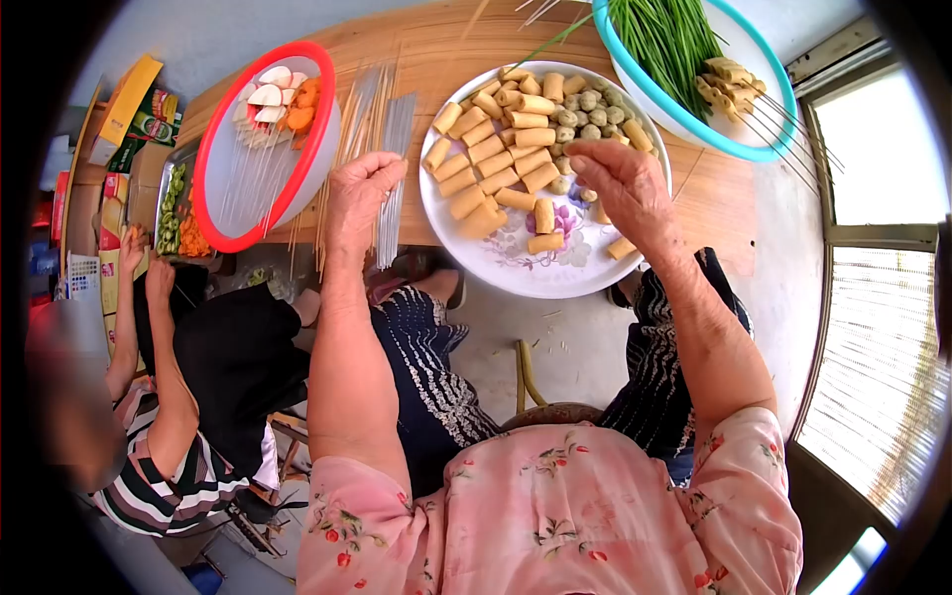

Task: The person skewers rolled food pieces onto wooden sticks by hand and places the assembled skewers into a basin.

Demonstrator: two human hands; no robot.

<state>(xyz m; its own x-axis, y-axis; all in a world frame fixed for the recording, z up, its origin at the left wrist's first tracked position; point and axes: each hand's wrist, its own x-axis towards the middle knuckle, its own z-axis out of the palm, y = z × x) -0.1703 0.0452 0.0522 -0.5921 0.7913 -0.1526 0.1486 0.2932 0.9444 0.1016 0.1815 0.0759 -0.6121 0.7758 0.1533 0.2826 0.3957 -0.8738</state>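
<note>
My left hand point(359, 198) is closed, fingertips pinched together, beside a bundle of flat metal skewers point(397, 213) on the table. Whether a skewer is between those fingers is hidden. Over the right side of a large white floral plate point(496, 260), my right hand point(630, 193) is closed in a pinch. What it grips, if anything, cannot be made out. Many short tan rolls point(488, 149) cover the plate's left and middle. A heap of small greyish-green balls point(592, 114), perhaps mushrooms, lies near my right fingertips.
At left stands a red-rimmed basin point(201, 188) with white slices, orange pieces and skewers. Thin wooden sticks point(342, 149) lie beside it. A turquoise-rimmed basin point(754, 151) holds long green stalks point(669, 45) and skewered tan food point(732, 87). Another person point(174, 416) sits at far left.
</note>
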